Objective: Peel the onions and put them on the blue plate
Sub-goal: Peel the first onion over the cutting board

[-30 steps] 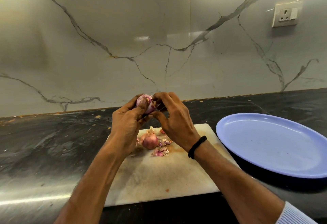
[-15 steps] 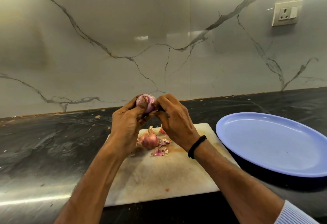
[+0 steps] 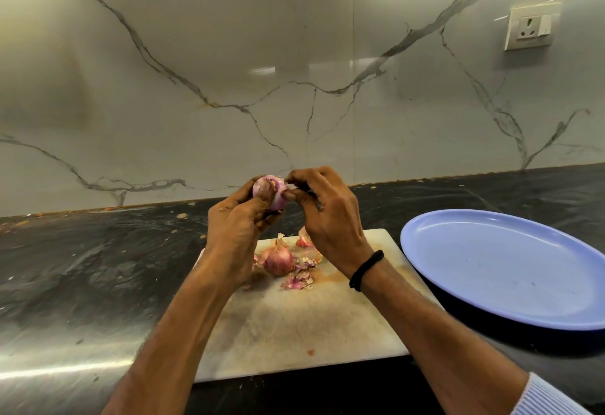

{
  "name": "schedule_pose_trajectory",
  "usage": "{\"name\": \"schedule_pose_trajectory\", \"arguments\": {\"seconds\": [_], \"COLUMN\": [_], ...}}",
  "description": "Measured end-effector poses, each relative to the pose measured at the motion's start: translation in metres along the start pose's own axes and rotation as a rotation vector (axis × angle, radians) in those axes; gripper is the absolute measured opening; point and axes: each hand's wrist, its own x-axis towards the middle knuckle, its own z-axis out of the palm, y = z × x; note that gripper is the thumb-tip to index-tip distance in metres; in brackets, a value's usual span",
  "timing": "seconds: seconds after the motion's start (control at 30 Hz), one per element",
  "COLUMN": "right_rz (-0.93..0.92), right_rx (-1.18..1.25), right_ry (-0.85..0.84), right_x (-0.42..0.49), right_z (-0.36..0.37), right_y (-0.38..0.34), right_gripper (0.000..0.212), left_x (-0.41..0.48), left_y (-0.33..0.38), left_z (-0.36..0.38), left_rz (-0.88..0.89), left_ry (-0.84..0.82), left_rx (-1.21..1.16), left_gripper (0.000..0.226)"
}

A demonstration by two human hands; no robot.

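My left hand (image 3: 237, 228) grips a small pink onion (image 3: 276, 193) held up above the far end of the white cutting board (image 3: 294, 323). My right hand (image 3: 327, 215) pinches at the onion's skin on its right side with thumb and fingertips. A second onion (image 3: 277, 260), still in its skin, lies on the board below my hands. Loose skin pieces (image 3: 298, 280) are scattered beside it. The blue plate (image 3: 510, 267) sits to the right of the board with nothing on it.
The board and plate rest on a dark stone counter (image 3: 98, 267). A marble-patterned wall rises behind, with a white power socket (image 3: 530, 26) at the upper right. A black band circles my right wrist.
My right hand's fingers have shifted slightly on the onion's right side while my left hand keeps holding it. The view has barely moved.
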Motion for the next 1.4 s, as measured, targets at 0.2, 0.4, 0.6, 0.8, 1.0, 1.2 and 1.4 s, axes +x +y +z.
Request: {"name": "schedule_pose_trajectory", "arguments": {"seconds": [0.2,0.4,0.6,0.8,1.0,1.2,1.4], "right_rz": [-0.028,-0.057,-0.065,-0.076,-0.078,-0.016,0.163], "right_rx": [-0.056,-0.114,-0.129,-0.107,-0.103,-0.139,-0.164], "right_ry": [0.013,-0.048,-0.076,-0.123,-0.136,-0.057,0.133], "right_x": [0.0,-0.003,-0.002,-0.002,-0.003,-0.001,0.003], "right_z": [0.001,0.005,0.005,0.006,0.007,0.003,-0.003], "right_y": [0.001,0.002,0.002,0.0,-0.001,0.001,0.005], "right_gripper": [0.01,0.018,0.023,0.023,0.022,0.018,0.021], "left_x": [-0.001,-0.003,-0.004,-0.002,-0.001,-0.002,-0.003], "left_y": [0.0,0.002,0.002,0.002,0.007,0.008,0.008], "left_z": [0.001,0.002,0.006,0.004,0.004,-0.001,-0.005], "left_rz": [0.002,-0.019,-0.03,-0.049,-0.06,-0.122,-0.098], "left_ry": [-0.022,0.009,0.039,0.075,0.189,0.215,0.125], "left_rx": [0.041,0.004,-0.022,-0.074,-0.192,-0.191,-0.094], "left_gripper": [0.04,0.042,0.042,0.048,0.024,0.038,0.041]}}
